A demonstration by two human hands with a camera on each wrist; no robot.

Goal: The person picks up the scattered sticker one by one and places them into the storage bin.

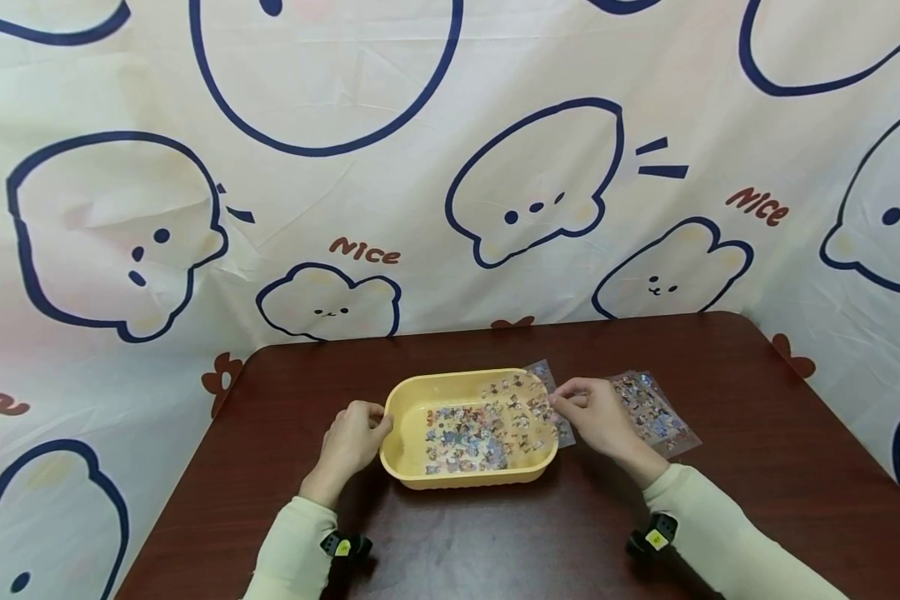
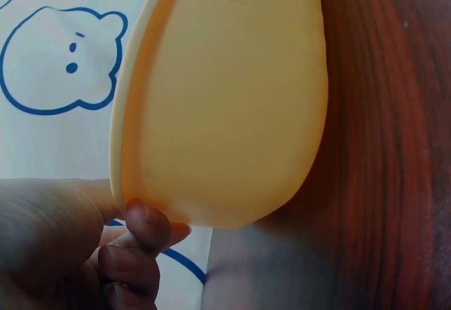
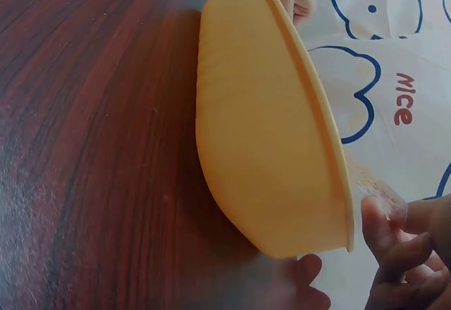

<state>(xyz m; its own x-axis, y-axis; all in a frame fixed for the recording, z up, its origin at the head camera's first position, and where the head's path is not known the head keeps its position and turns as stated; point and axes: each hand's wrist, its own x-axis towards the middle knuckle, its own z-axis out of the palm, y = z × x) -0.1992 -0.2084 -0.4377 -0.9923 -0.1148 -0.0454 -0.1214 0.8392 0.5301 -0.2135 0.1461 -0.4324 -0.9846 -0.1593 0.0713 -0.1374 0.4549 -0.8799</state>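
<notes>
The yellow basin (image 1: 468, 481), smooth moulded plastic with rounded corners and a thin lip, sits near the middle of the worktop (image 1: 457, 550). Small, knobbly jigsaw pieces (image 1: 461, 442), printed in blues, browns and pale tones, cover much of its floor. My left grip (image 1: 351, 440) holds the basin's left end, fingers against the rim. My right grip (image 1: 598, 417) is narrow, thumb and finger pinching a thin, crinkly clear bag (image 3: 373, 186) at the right end, just beside the lip. Behind that end, partly hidden, another clear packet (image 1: 566, 431) lies flat; farther right, near my right forearm, is a glossy stack of filled packets (image 1: 652, 412). The worktop is dark red-brown with streaky wood grain and a soft sheen. Around it hangs a creased white sheet (image 1: 420, 200) with thick blue cartoon outlines and reddish "Nice" lettering
</notes>
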